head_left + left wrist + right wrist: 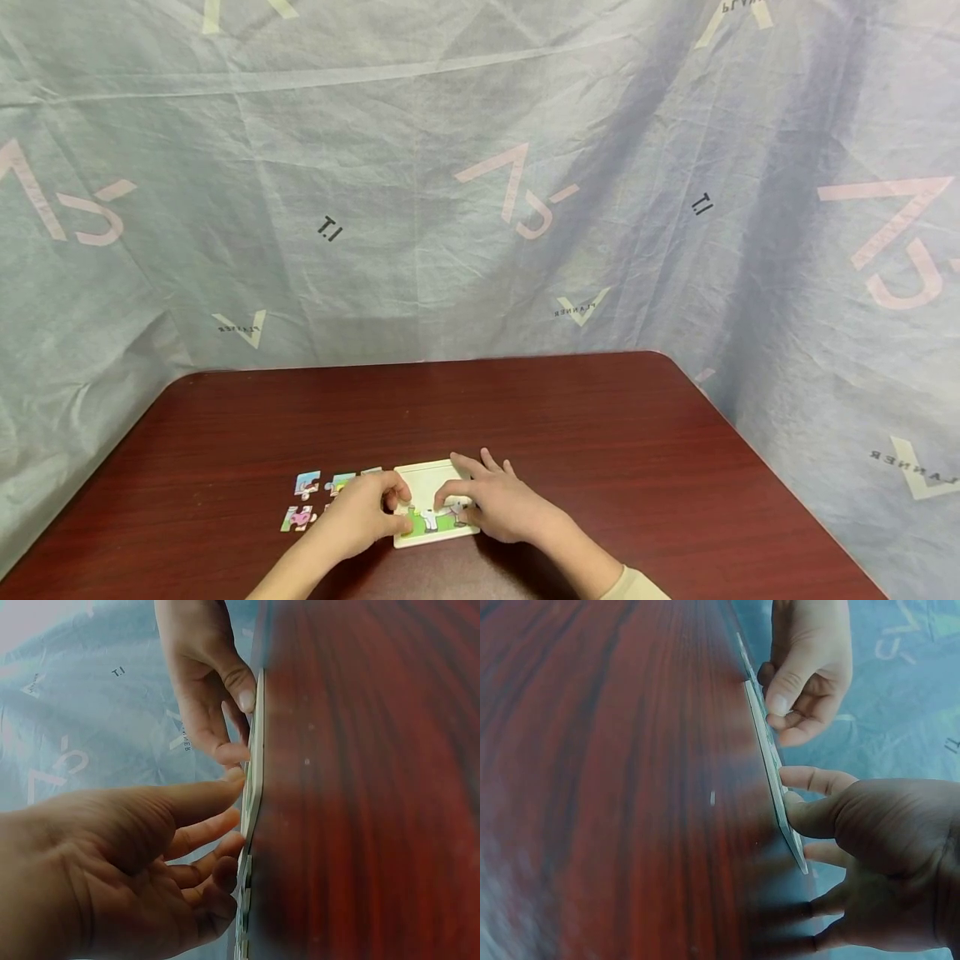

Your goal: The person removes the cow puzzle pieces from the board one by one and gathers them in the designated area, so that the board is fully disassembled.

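Observation:
A small white-framed jigsaw tray (437, 540) lies flat on the table, with a row of green picture pieces (431, 523) along its near side. My left hand (358, 515) is at the tray's left edge, its thumb extended onto the corner piece and its fingers loosely bent near the frame. From the right, my right hand (510, 502) reaches over the tray; thumb and forefinger touch the near row and the other fingers spread past the far right corner. Side on, the tray appears as a thin pale slab (256, 765) in the left wrist view.
Loose jigsaw pieces lie left of the tray, among them a blue one (307, 483) and a pink and green one (297, 518); my left hand partly covers others. The dark red wooden table (585, 417) ends at a hanging grey cloth (420, 275).

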{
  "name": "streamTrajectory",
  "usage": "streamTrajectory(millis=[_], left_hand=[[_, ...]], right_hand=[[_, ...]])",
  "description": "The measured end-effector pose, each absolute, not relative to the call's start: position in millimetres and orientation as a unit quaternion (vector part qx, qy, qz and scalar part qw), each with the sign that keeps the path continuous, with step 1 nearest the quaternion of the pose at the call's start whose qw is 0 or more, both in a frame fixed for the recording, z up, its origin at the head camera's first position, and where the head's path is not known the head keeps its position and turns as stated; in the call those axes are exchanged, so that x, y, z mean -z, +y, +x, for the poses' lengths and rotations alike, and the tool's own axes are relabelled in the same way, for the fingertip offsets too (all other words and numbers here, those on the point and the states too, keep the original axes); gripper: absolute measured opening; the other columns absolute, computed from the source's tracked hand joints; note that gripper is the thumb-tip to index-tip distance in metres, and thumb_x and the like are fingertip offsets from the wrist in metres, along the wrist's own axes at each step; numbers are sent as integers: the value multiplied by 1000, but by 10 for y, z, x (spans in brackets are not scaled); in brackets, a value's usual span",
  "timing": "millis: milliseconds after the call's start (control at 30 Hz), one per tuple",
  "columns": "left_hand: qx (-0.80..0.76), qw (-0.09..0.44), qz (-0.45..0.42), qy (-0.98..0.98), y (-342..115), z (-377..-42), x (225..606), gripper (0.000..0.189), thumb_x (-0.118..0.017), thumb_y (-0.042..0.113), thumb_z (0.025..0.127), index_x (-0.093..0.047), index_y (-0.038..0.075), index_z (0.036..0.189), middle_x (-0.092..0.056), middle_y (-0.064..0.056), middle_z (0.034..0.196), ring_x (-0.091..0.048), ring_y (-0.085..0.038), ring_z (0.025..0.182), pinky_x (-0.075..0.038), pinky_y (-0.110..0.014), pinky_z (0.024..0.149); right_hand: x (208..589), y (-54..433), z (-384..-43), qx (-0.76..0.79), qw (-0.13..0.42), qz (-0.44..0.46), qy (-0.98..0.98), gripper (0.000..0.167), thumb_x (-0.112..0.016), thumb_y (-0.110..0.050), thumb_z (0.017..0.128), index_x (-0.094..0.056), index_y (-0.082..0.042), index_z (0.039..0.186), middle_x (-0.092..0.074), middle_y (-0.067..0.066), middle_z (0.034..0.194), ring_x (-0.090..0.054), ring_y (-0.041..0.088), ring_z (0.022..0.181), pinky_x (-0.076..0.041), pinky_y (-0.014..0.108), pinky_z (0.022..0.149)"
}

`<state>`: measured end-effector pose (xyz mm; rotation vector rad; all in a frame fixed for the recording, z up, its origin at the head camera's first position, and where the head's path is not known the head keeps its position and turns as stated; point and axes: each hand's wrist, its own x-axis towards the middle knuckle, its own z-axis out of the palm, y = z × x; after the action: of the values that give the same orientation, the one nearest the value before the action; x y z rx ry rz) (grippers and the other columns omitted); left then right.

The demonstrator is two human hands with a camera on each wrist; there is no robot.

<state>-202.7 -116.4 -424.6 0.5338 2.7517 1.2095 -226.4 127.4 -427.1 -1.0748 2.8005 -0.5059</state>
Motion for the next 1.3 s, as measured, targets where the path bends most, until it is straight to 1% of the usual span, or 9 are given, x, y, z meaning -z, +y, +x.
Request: streamTrajectory(millis=[133, 400, 767, 1000, 1167, 1300], left_hand=[[-383, 50, 176, 906, -1150, -2028, 4241, 27, -88, 8, 76, -66, 7, 92, -49, -4, 79, -43, -15, 64, -37, -28, 56], [-373, 60, 173, 910, -1113, -2025, 4214, 24, -87, 6, 77, -66, 8, 90, -49, -4, 82, -45, -19, 70, -39, -30, 60], [-353, 43, 174, 918, -1096, -2031, 4243, 30, -88, 6, 75, -62, 11, 87, -48, -3, 81, -44, -18, 69, -38, -30, 60], [-344, 12, 196, 918, -1071, -2030, 4264, 36, -88, 2, 72, -58, 13, 87, -51, 2, 77, -45, -12, 67, -39, -29, 61], [-370, 23, 211, 904, -1093, -2021, 4270, 27, -79, -2, 81, -58, 12, 89, -54, 5, 74, -47, -8, 62, -41, -28, 58], [-385, 29, 216, 897, -1112, -2022, 4264, 19, -73, -1, 88, -59, 12, 91, -55, 6, 74, -49, -7, 61, -42, -27, 57]], right_hand=[[4272, 1265, -2266, 162, 48, -350, 921, 26, -67, -20, 99, -62, -43, 111, -38, 11, 159, -30, 57, 139, -30, 73, 104], [4272, 1267, -2265, 158, 52, -349, 922, 26, -66, -20, 100, -62, -43, 112, -37, 11, 159, -30, 57, 139, -31, 72, 104], [4271, 1259, -2270, 157, 52, -348, 923, 27, -67, -20, 99, -62, -43, 111, -38, 11, 158, -30, 57, 139, -31, 72, 103], [4276, 1262, -2276, 160, 56, -346, 923, 26, -67, -20, 99, -62, -43, 111, -37, 11, 159, -29, 57, 139, -30, 73, 104], [4281, 1258, -2278, 158, 56, -346, 923, 25, -66, -22, 99, -62, -44, 110, -37, 10, 159, -29, 57, 140, -30, 72, 104], [4283, 1256, -2276, 157, 55, -347, 923, 25, -66, -22, 99, -62, -44, 110, -37, 10, 159, -29, 57, 140, -30, 73, 104]])
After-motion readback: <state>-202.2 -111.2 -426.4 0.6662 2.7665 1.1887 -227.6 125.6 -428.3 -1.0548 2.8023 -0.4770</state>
